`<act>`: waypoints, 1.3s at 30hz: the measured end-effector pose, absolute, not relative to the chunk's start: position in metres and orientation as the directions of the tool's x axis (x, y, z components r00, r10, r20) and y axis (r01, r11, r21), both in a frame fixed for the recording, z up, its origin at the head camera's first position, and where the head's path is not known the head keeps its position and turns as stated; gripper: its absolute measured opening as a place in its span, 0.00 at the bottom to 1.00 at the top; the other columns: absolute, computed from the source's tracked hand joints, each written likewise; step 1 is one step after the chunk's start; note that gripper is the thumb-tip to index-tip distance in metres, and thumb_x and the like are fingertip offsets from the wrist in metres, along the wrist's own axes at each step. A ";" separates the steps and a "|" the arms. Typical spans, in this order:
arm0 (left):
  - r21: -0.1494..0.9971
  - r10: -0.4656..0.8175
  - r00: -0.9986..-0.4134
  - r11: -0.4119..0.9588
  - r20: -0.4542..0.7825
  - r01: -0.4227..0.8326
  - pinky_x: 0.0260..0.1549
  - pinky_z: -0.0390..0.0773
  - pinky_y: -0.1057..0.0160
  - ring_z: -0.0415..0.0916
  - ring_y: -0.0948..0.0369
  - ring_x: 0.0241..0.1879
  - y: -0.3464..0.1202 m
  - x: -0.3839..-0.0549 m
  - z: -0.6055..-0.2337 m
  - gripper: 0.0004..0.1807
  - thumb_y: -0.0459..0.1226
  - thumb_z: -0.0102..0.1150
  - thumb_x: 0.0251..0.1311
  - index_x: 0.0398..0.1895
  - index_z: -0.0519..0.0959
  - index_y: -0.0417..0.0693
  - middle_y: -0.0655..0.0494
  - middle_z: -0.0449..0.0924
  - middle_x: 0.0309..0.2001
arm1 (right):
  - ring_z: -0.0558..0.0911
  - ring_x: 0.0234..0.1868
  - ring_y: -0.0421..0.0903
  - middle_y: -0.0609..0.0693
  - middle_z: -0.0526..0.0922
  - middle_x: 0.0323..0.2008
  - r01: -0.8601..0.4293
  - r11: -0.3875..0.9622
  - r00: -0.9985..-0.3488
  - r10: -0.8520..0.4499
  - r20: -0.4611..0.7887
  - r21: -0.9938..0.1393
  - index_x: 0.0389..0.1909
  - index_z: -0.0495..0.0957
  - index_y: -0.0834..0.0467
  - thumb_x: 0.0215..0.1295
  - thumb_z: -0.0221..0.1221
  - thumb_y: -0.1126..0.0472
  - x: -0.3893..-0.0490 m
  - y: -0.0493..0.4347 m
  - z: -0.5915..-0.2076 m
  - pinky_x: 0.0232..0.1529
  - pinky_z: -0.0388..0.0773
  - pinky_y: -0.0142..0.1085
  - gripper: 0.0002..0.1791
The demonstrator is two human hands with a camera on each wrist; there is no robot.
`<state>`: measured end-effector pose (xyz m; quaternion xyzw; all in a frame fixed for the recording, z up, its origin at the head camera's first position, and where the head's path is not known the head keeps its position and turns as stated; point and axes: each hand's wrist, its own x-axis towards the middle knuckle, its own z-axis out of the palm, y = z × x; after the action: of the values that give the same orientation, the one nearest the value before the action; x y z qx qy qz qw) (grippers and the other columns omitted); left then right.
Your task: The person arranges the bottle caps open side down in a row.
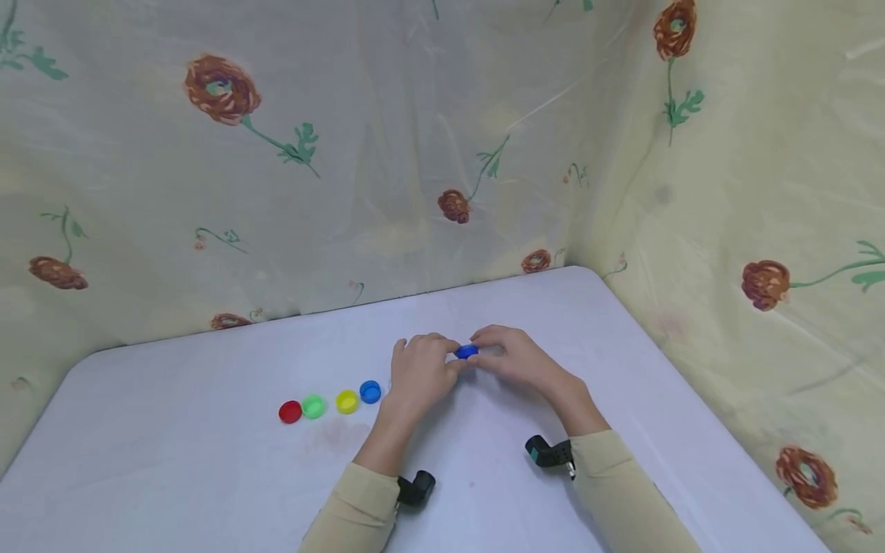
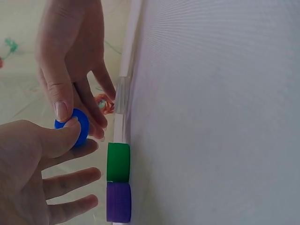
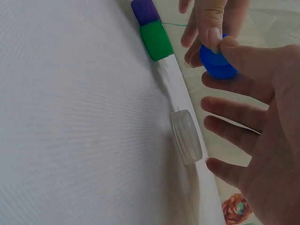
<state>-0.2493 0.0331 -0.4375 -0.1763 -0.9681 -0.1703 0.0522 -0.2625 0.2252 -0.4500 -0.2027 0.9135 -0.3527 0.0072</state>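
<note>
A blue bottle cap (image 1: 466, 351) is pinched between both hands, raised over the table in the wrist views. My left hand (image 1: 422, 372) grips one side of it with thumb and index finger, the other fingers spread. From the opposite side, my right hand (image 1: 518, 357) holds it with thumb and index finger too. Close by, a green cap (image 2: 118, 162) and a purple cap (image 2: 119, 202) stand side by side; the left hand hides them in the head view. A clear cap (image 3: 186, 137) lies on the table near the right hand's fingers.
Left of the hands, a loose row holds a red cap (image 1: 290, 412), a light green cap (image 1: 314, 406), a yellow cap (image 1: 347, 401) and another blue cap (image 1: 369, 392). They lie on a white table (image 1: 173, 461). Flowered sheeting (image 1: 359, 153) hangs behind and at the right.
</note>
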 end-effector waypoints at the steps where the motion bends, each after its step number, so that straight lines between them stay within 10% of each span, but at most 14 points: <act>1: 0.318 0.322 -0.933 0.878 0.159 0.357 0.66 0.63 0.33 0.78 0.51 0.60 0.033 -0.249 -0.438 0.18 0.52 0.62 0.64 0.52 0.85 0.57 0.56 0.85 0.56 | 0.77 0.63 0.57 0.56 0.83 0.57 -0.378 0.670 -0.914 -0.381 0.141 -0.639 0.49 0.85 0.59 0.66 0.63 0.52 -0.262 0.225 -0.450 0.68 0.69 0.54 0.17; 39: 0.341 0.339 -0.926 0.861 0.167 0.377 0.67 0.62 0.33 0.76 0.51 0.63 0.035 -0.248 -0.439 0.22 0.52 0.66 0.61 0.56 0.83 0.56 0.54 0.82 0.59 | 0.71 0.70 0.59 0.57 0.79 0.62 -0.254 0.638 -0.951 -0.301 0.068 -0.727 0.43 0.84 0.59 0.71 0.56 0.58 -0.260 0.223 -0.443 0.72 0.63 0.56 0.11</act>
<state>-0.2478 0.0346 -0.4387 -0.1857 -0.9634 -0.1866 0.0507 -0.2596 0.2233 -0.4426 -0.1535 0.9044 -0.3971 0.0298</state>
